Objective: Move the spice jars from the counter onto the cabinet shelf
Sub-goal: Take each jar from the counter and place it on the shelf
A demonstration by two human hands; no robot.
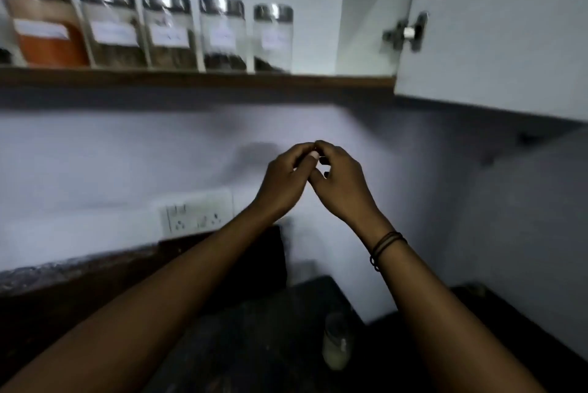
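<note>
Beneath the shelf of spice jars, both hands meet, fingers curled, holding nothing discernible.

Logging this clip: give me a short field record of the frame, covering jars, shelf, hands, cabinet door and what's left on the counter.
jars on shelf: five in view, in a row, metal lids, white labels
leftmost full jar: orange powder
shelf: bare stretch right of the last jar
left hand: empty, fingertips meeting the right hand
right hand: empty, cords on the wrist
cabinet door: open, at right
counter: one pale blurred container, type unclear
image: motion-blurred, labels unreadable
</note>
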